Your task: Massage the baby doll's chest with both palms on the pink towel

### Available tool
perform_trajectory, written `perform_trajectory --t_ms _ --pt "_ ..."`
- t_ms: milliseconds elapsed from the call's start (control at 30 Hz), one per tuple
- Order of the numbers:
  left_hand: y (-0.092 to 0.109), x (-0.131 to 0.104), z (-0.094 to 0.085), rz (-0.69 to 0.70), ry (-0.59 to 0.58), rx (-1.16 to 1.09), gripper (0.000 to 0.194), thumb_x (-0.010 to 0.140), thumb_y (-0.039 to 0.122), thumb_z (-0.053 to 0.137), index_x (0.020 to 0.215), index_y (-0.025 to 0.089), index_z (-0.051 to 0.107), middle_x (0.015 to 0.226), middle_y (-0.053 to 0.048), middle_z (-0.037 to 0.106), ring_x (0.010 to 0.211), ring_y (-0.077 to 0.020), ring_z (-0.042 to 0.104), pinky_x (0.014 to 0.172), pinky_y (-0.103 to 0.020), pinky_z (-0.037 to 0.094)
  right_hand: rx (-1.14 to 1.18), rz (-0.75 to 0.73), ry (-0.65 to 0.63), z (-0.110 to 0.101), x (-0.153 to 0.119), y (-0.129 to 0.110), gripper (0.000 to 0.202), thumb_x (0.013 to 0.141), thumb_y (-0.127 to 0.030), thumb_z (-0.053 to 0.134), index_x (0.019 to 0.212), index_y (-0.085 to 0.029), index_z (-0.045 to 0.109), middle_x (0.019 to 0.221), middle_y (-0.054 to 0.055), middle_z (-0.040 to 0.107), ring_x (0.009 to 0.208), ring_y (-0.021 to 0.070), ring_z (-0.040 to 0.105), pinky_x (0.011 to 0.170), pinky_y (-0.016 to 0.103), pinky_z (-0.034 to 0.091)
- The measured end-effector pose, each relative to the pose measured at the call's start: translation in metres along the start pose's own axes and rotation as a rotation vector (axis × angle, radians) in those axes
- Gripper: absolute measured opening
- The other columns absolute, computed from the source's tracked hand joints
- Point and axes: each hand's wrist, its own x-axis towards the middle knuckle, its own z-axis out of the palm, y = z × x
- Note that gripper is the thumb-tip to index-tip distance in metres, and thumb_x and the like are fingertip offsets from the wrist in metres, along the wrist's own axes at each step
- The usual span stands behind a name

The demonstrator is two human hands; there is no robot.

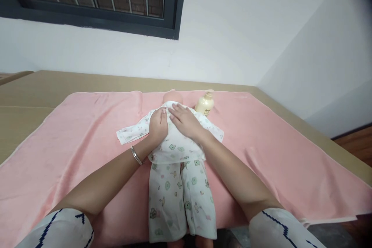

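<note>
A doll [172,96] lies on a pink cloth [110,124], dressed in a white printed top [177,145] and matching trousers [168,197]. Its head is at the far side, its feet at the near edge. My left hand [159,124] is curled at the upper left of the top, fingers bent and pressed together; whether they pinch fabric is hidden. My right hand [186,121] lies flat on the upper right of the top, its fingers stretched out. The sleeves spread out to both sides.
Just right of the doll's head stands a cream pump bottle [205,103]. The cloth covers much of a tan surface [35,89]. Behind are a white wall [226,46] and a dark-framed window [171,19].
</note>
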Motion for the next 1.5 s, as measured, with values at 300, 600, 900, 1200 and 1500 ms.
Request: perform_trajectory --t_ms 300,600,900,1200,1500 --pt "0.005 0.001 0.006 0.023 -0.176 0.346 0.045 0.095 0.032 0.041 0.133 0.012 0.057 0.142 -0.017 0.057 0.139 -0.0344 0.045 0.119 -0.054 0.03 -0.246 0.217 0.002 -0.008 -0.02 -0.031 0.048 0.102 -0.024 0.034 0.14 0.002 0.05 0.14 0.03 0.054 0.134 0.0364 0.049 0.112 0.044 0.034" --pt "0.022 -0.009 0.004 0.091 -0.257 0.515 0.05 0.094 0.022 0.036 0.138 0.002 0.052 0.146 -0.024 0.051 0.143 -0.0368 0.04 0.118 -0.054 0.031 -0.017 0.262 0.001 -0.015 -0.003 0.003 0.042 0.106 -0.033 0.031 0.129 -0.011 0.058 0.14 0.018 0.058 0.128 0.0274 0.055 0.105 0.037 0.041" --pt "0.014 0.016 -0.005 0.027 -0.381 0.48 0.048 0.096 0.03 0.037 0.131 0.005 0.058 0.141 -0.023 0.057 0.136 -0.0359 0.048 0.115 -0.052 0.036 -0.261 0.25 0.015 -0.011 -0.017 -0.03 0.043 0.104 -0.026 0.032 0.126 -0.002 0.06 0.127 0.025 0.064 0.124 0.0319 0.058 0.107 0.038 0.039" --pt "0.027 -0.016 0.004 0.193 -0.289 0.501 0.048 0.089 0.019 0.039 0.129 0.001 0.059 0.134 -0.026 0.061 0.137 -0.0356 0.049 0.118 -0.052 0.031 -0.111 0.272 0.012 -0.012 -0.002 0.002 0.044 0.105 -0.035 0.032 0.127 -0.009 0.06 0.138 0.019 0.059 0.127 0.0284 0.055 0.106 0.037 0.039" --pt "0.023 0.011 -0.009 0.047 -0.378 0.549 0.046 0.095 0.03 0.04 0.127 0.002 0.06 0.139 -0.027 0.058 0.135 -0.0361 0.051 0.112 -0.049 0.039 -0.263 0.292 -0.001 -0.012 -0.018 -0.03 0.047 0.104 -0.03 0.033 0.122 0.001 0.064 0.132 0.029 0.061 0.132 0.0344 0.051 0.109 0.042 0.036"
